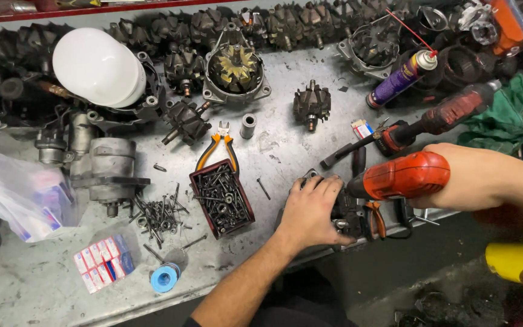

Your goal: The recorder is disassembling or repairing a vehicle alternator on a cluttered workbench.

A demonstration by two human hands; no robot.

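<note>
Left hand clamps its fingers over the dark metal part at the tabletop's near edge. Right hand, fingers hidden, levels the red drill into it from the right.

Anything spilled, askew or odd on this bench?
Yes: loose screws lie scattered on the metal bench left of the small box of screws, outside it. Otherwise the left hand steadies a dark part while the right hand holds a red drill.

A grimy metal workbench bears rotors, a screw tray, pliers, loose bolts
</note>
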